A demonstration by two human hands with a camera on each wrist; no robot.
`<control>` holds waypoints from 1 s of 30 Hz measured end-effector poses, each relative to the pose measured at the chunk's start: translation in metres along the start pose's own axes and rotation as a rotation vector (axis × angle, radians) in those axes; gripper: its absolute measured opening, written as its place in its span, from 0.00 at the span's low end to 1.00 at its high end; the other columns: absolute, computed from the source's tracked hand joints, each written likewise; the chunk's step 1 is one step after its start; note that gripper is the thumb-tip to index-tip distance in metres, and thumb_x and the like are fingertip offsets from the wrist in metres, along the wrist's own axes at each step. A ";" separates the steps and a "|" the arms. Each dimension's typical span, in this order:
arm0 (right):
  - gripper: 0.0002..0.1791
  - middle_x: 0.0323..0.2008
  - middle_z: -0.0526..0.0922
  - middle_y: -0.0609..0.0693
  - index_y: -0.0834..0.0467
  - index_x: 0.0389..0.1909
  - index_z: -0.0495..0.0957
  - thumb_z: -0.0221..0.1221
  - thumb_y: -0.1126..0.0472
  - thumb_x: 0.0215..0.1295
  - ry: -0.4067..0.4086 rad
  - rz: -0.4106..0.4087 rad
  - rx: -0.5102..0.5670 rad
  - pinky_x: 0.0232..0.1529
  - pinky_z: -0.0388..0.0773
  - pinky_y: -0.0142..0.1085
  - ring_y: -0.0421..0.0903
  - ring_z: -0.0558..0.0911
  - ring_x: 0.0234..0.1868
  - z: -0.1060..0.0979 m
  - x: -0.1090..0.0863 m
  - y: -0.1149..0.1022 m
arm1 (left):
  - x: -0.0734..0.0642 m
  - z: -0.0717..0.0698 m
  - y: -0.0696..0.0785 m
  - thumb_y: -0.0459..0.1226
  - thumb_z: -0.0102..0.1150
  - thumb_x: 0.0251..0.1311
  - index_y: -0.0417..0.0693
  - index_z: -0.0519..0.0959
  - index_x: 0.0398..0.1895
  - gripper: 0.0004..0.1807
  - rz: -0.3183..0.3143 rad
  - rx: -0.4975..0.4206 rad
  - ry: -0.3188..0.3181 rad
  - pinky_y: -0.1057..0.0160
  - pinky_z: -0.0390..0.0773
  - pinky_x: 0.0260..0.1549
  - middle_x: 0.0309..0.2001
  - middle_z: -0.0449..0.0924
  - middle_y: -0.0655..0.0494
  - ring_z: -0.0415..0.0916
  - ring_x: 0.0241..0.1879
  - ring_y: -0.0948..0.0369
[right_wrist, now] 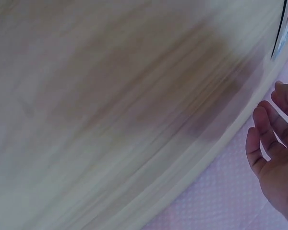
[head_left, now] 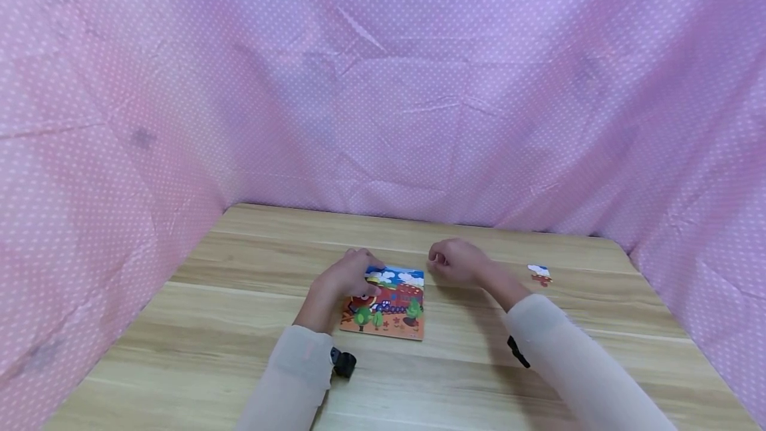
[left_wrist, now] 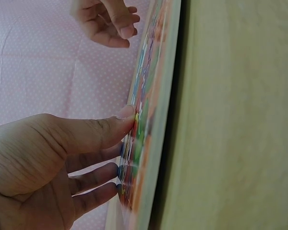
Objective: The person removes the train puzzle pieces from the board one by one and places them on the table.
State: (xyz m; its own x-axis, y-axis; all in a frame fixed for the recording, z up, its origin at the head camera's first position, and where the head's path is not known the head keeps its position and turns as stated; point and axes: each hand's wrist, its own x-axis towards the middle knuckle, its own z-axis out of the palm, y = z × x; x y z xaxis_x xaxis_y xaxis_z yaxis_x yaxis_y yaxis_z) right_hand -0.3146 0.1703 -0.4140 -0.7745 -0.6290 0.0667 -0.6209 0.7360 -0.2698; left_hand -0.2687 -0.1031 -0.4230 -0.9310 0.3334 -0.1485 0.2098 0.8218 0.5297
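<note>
A square picture puzzle [head_left: 391, 314] showing a red train, trees and a cloudy sky lies flat near the middle of the table. My left hand [head_left: 347, 276] rests on its left part, and the left wrist view shows the thumb [left_wrist: 103, 132] and fingertips touching the picture's face. Just beyond the puzzle's upper right corner hovers my right hand [head_left: 461, 261], fingers loosely curled, with nothing visible in it. In the right wrist view its fingers [right_wrist: 263, 120] are apart from the puzzle edge. Loose puzzle material [head_left: 540, 275], white, blue and red, lies to the right of that hand.
The wooden table [head_left: 239, 258] has a light grain. Pink polka-dot cloth [head_left: 383, 118] hangs behind the table and along both sides. A black wrist device [head_left: 344, 363] is strapped at my left sleeve.
</note>
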 end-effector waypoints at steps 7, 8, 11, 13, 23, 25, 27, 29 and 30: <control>0.06 0.36 0.85 0.43 0.55 0.43 0.85 0.62 0.60 0.72 -0.088 -0.036 0.002 0.43 0.82 0.38 0.39 0.78 0.35 0.007 0.009 -0.021 | 0.002 0.000 -0.002 0.42 0.72 0.62 0.55 0.82 0.63 0.25 -0.003 0.000 -0.003 0.45 0.73 0.64 0.64 0.75 0.52 0.66 0.61 0.52; 0.06 0.36 0.84 0.43 0.55 0.44 0.85 0.62 0.59 0.73 -0.102 -0.028 0.000 0.43 0.81 0.37 0.39 0.78 0.35 0.008 0.010 -0.023 | 0.002 -0.001 -0.002 0.42 0.72 0.62 0.55 0.82 0.63 0.25 0.000 0.002 -0.003 0.45 0.73 0.64 0.64 0.75 0.52 0.66 0.61 0.52; 0.09 0.38 0.83 0.43 0.54 0.46 0.86 0.62 0.54 0.73 -0.126 0.001 0.002 0.43 0.80 0.36 0.39 0.77 0.35 0.012 0.011 -0.029 | 0.001 -0.001 -0.002 0.43 0.72 0.62 0.54 0.82 0.64 0.25 0.005 0.006 -0.003 0.45 0.73 0.64 0.64 0.74 0.51 0.66 0.62 0.51; 0.11 0.38 0.82 0.43 0.53 0.46 0.86 0.63 0.51 0.72 -0.128 0.015 -0.009 0.42 0.79 0.36 0.39 0.76 0.35 0.014 0.011 -0.031 | 0.001 -0.001 -0.002 0.43 0.72 0.62 0.54 0.82 0.64 0.25 0.007 0.011 -0.005 0.45 0.72 0.64 0.64 0.74 0.51 0.66 0.62 0.51; 0.16 0.41 0.80 0.43 0.52 0.48 0.85 0.64 0.46 0.71 -0.113 0.004 -0.023 0.46 0.80 0.37 0.38 0.77 0.39 0.022 0.012 -0.036 | 0.001 0.000 -0.002 0.43 0.72 0.62 0.54 0.81 0.64 0.25 0.006 0.007 -0.010 0.46 0.72 0.64 0.64 0.74 0.52 0.66 0.61 0.52; 0.14 0.41 0.80 0.42 0.51 0.47 0.85 0.64 0.47 0.71 -0.113 -0.003 -0.021 0.47 0.81 0.37 0.38 0.77 0.39 0.023 0.013 -0.037 | 0.001 0.000 -0.002 0.43 0.72 0.62 0.54 0.81 0.64 0.25 0.006 0.005 -0.008 0.46 0.72 0.64 0.63 0.74 0.52 0.66 0.61 0.52; 0.12 0.40 0.80 0.42 0.51 0.46 0.86 0.63 0.47 0.72 -0.113 -0.012 -0.023 0.46 0.81 0.37 0.38 0.77 0.38 0.024 0.013 -0.039 | 0.001 0.000 -0.002 0.43 0.72 0.62 0.54 0.81 0.64 0.26 0.006 0.005 -0.006 0.46 0.73 0.64 0.63 0.75 0.53 0.66 0.60 0.53; 0.11 0.40 0.80 0.42 0.51 0.45 0.86 0.62 0.48 0.73 -0.115 -0.025 -0.027 0.46 0.81 0.36 0.38 0.77 0.38 0.025 0.013 -0.040 | 0.002 0.000 -0.002 0.43 0.72 0.62 0.55 0.81 0.64 0.26 0.006 0.007 -0.006 0.46 0.73 0.63 0.63 0.75 0.53 0.65 0.60 0.53; 0.11 0.40 0.80 0.41 0.51 0.45 0.86 0.63 0.49 0.73 -0.113 -0.031 -0.025 0.46 0.81 0.36 0.37 0.77 0.38 0.026 0.013 -0.041 | 0.002 0.000 -0.002 0.43 0.72 0.62 0.55 0.81 0.64 0.26 0.009 0.012 -0.006 0.46 0.73 0.63 0.63 0.75 0.53 0.65 0.60 0.53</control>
State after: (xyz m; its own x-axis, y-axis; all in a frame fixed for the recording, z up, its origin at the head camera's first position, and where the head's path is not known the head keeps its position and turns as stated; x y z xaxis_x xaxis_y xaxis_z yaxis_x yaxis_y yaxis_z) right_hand -0.2958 0.1256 -0.4271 -0.7372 -0.6748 -0.0343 -0.6483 0.7207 -0.2455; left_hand -0.2707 -0.1046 -0.4246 -0.9272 0.3437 -0.1486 0.2221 0.8242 0.5209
